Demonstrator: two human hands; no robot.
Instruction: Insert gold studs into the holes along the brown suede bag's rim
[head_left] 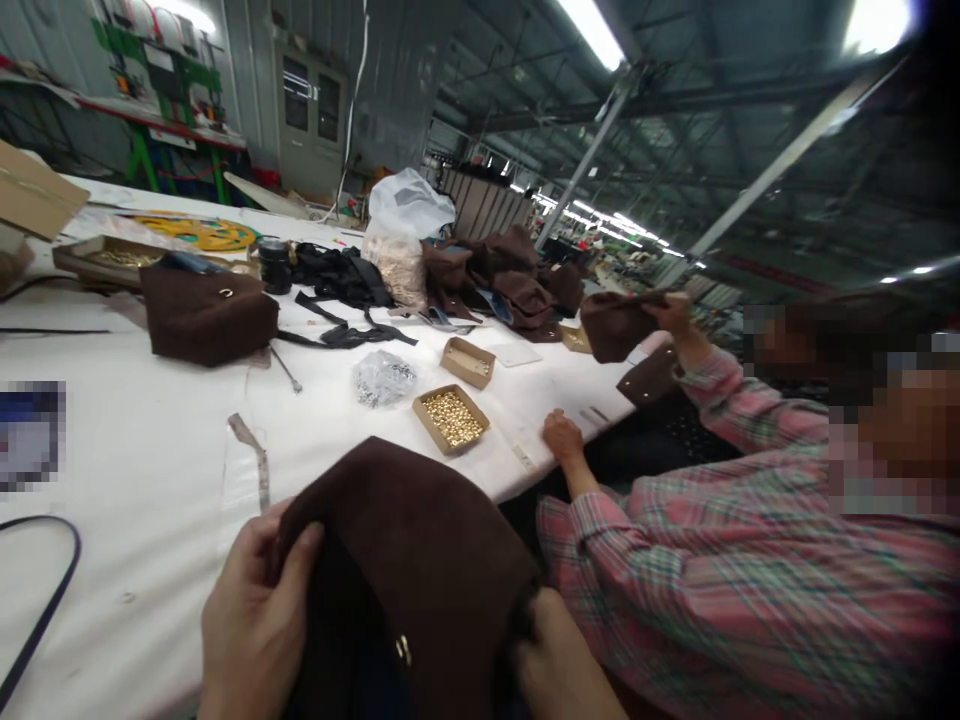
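Observation:
A dark brown fabric bag [435, 540] with a small gold metal fitting [403, 650] on it is held up close in front of me. My left hand [262, 600] pinches its upper left edge between thumb and fingers. At the bag's lower right edge, my right hand [559, 655] grips the cloth; its fingers are blurred and mostly hidden by the fabric. Just beyond the bag, a small cardboard box [450, 418] full of gold metal pieces stands on the white table [150, 440]. Behind that box is another small cardboard box [468, 362] with few pieces inside.
To the right, a co-worker in a plaid shirt [675, 540] holds up a brown piece [619, 325]. A plastic bag of silver pieces [384, 378], a brown bag [206, 310], black straps [337, 275] and a pile of brown bags [517, 280] lie across the table.

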